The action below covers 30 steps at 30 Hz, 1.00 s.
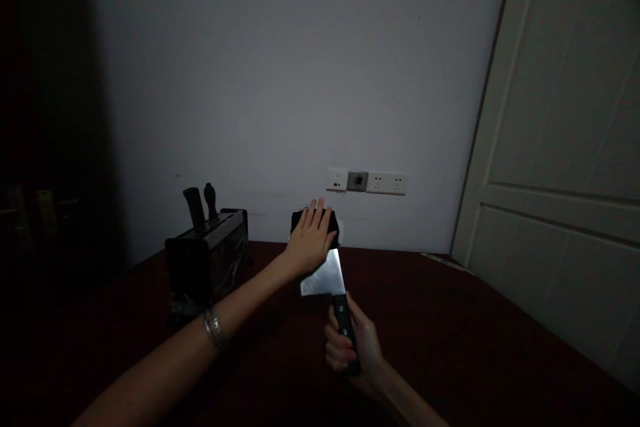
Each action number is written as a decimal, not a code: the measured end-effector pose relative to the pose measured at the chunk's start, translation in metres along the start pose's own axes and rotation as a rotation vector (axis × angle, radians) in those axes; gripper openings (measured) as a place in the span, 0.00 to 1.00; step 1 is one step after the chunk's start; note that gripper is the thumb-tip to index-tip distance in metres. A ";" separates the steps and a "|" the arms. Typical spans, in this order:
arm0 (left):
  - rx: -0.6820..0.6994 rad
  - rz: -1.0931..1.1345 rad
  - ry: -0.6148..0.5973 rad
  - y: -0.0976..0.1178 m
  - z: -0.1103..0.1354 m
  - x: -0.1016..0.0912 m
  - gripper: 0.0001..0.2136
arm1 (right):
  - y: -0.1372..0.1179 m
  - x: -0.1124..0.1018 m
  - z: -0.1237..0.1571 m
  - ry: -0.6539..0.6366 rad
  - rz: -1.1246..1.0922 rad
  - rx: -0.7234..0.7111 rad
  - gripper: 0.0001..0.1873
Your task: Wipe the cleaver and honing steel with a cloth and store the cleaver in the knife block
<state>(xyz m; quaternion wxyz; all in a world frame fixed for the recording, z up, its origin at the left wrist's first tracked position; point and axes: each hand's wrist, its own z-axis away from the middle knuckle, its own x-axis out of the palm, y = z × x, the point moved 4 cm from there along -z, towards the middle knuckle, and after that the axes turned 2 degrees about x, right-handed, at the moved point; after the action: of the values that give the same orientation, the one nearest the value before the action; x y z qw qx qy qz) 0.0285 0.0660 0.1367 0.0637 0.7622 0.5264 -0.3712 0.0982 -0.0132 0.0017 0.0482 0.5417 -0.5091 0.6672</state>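
Observation:
My right hand (pixel 357 343) is closed around the black riveted handle of a cleaver (pixel 325 277). Its wide, bright blade points up and away from me, tilted slightly left. My left hand (pixel 311 240) lies flat over the upper blade, fingers stretched out and a little apart. Under and behind those fingers shows a dark black object (pixel 334 223); whether it is a cloth on the blade or something standing behind, I cannot tell. The blade's far end is hidden by the hand and this object.
A dark knife block (pixel 205 253) stands on the left of the dark reddish table (pixel 420 320), with two black-handled tools (pixel 195 208) upright in it. Wall sockets (pixel 367 181) sit above the table's back edge. A pale panelled door (pixel 555 227) rises at the right.

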 end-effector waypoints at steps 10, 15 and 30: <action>0.182 0.037 -0.023 0.054 0.035 -0.029 0.27 | -0.023 0.005 0.007 -0.026 0.026 -0.130 0.22; 0.142 0.010 -0.003 0.032 0.014 -0.025 0.26 | -0.013 0.008 0.006 -0.045 0.032 -0.087 0.25; 0.185 0.058 0.010 0.051 0.007 -0.030 0.27 | -0.024 0.006 0.008 0.034 0.038 -0.161 0.24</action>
<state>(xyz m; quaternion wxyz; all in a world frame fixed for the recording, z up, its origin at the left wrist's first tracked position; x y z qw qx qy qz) 0.0632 0.0176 0.1359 0.0008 0.7816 0.4679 -0.4125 0.1158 -0.0111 0.0206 0.0877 0.5151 -0.5704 0.6337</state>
